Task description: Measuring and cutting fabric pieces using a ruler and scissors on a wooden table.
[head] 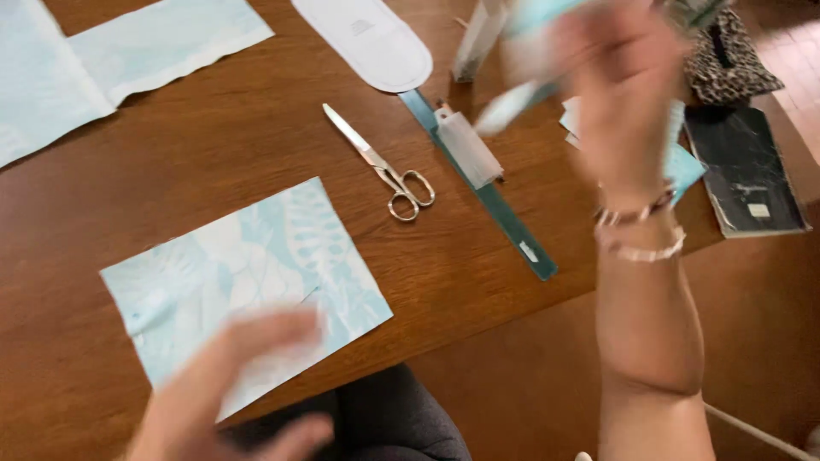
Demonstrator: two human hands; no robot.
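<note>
Right hand (pixel 619 94) raised, blurred; left hand (pixel 231 376) hovers over patterned paper (pixel 256 256).

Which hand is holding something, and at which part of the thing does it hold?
The right hand, raised and blurred, seems to hold a pale blue strip; the grip point cannot be told. The left hand holds nothing, hovering over the patterned fabric piece.

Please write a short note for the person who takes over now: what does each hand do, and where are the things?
Left hand: blurred, open over the near edge of the light blue leaf-print fabric piece on the wooden table; whether it touches is unclear.
Right hand: raised and blurred, holding a pale blue strip; what exactly it is cannot be told.
Scissors lie closed, untouched, beside the teal ruler.
More printed fabric lies far left.
Done: the fabric piece lies flat, with a small slit near its middle. What is left cannot be judged.
</note>
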